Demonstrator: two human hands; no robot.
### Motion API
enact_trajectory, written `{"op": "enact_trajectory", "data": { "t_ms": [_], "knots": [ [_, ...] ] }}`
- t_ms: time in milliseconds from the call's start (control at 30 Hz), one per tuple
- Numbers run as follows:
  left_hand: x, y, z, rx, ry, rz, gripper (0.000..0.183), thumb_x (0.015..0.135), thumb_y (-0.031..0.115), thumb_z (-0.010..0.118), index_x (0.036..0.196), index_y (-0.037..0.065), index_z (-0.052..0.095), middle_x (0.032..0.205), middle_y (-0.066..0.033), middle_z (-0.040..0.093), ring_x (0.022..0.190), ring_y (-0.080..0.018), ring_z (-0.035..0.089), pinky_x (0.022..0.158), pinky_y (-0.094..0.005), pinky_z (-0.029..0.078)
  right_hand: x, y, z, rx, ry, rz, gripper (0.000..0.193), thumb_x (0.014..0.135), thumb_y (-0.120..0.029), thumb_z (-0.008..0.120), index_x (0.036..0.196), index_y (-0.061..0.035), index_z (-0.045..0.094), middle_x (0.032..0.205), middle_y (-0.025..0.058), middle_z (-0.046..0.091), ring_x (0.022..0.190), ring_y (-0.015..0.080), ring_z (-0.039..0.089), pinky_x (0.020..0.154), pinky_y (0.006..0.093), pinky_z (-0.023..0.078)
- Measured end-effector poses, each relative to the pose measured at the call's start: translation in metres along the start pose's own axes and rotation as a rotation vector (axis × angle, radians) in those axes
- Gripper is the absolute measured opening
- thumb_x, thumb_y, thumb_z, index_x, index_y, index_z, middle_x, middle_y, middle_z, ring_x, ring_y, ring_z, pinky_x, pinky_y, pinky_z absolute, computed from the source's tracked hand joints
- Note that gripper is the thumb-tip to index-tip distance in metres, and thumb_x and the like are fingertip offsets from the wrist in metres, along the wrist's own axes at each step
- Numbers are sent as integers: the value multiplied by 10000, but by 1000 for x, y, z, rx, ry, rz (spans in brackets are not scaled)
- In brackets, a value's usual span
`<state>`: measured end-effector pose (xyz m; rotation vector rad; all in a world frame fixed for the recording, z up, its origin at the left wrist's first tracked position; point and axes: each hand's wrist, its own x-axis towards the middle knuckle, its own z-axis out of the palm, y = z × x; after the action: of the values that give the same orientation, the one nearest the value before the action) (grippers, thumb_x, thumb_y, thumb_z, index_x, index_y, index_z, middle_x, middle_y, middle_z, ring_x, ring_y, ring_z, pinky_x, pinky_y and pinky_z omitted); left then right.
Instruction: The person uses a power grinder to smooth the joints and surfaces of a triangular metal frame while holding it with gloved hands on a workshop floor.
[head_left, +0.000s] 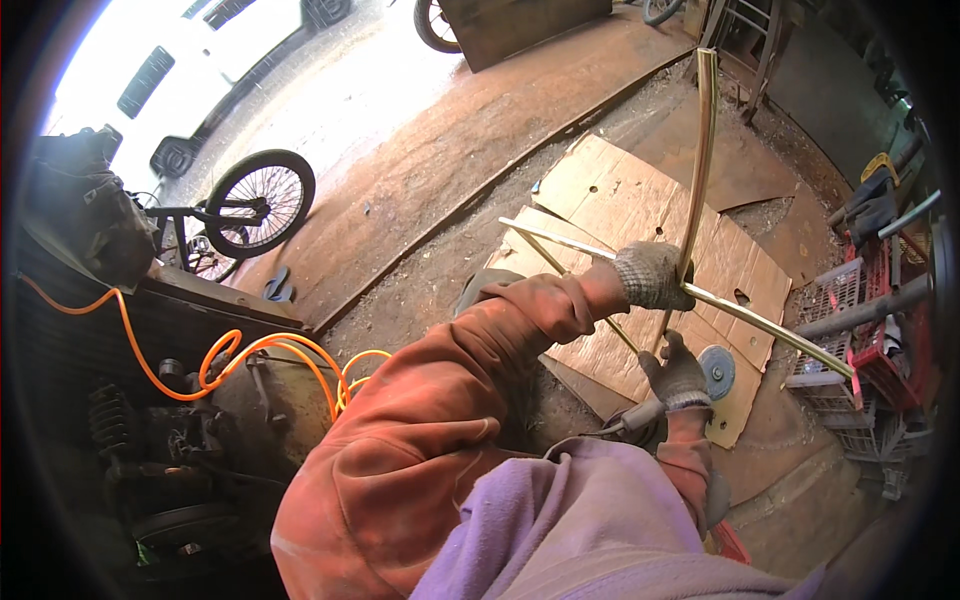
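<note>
My left hand [652,277], in a grey knitted glove, is wrapped round a frame of shiny gold-toned metal tubes [701,150] where two tubes cross. One tube rises toward the far side; another tube [770,325] runs sideways, and a thinner one slants down beneath. Lower down, my gloved right hand [678,378] has its fingers curled at the near end of the frame, partly hidden. Beside that hand is a round grey-blue abrasive disc [716,372]. A grey cylindrical piece [640,416] with a cable sits just left of my right wrist; whether it joins the disc is hidden.
Flattened cardboard [745,265] lies beneath the frame. Red and grey plastic crates [835,300] with pipes stand at the right. An orange hose [225,350] coils on the left near dark machine parts [165,440]. A bicycle wheel [262,203] stands at far left, a ladder [752,20] at the back.
</note>
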<state>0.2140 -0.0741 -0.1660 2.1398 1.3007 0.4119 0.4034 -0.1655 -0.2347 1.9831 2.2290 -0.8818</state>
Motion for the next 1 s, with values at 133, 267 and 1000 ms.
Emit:
{"op": "enact_trajectory", "data": {
  "t_ms": [133, 267, 1000],
  "knots": [
    [1, -2, 2, 3, 7, 11, 423, 780, 505, 726, 941, 114, 728, 852, -138, 720, 826, -329, 707, 728, -433, 546, 0, -1, 0, -6, -7, 0, 680, 869, -498, 641, 1370, -82, 443, 1262, 232, 626, 1149, 397, 619, 937, 474, 502],
    [0, -2, 0, 0, 2, -1, 430, 780, 514, 725, 946, 117, 729, 853, -136, 721, 825, -322, 709, 726, -431, 547, 1, -1, 0, -4, -9, -3, 686, 870, -498, 641, 1378, -84, 438, 1263, 230, 627, 1150, 394, 620, 940, 474, 501],
    [0, 1, -3, 4, -14, -15, 427, 775, 506, 721, 967, 124, 727, 876, -135, 719, 846, -329, 703, 744, -434, 545, -1, -2, -1, 2, -11, 9, 695, 868, -485, 658, 1380, -65, 446, 1259, 231, 629, 1152, 385, 621, 941, 465, 504]
  ]
}}
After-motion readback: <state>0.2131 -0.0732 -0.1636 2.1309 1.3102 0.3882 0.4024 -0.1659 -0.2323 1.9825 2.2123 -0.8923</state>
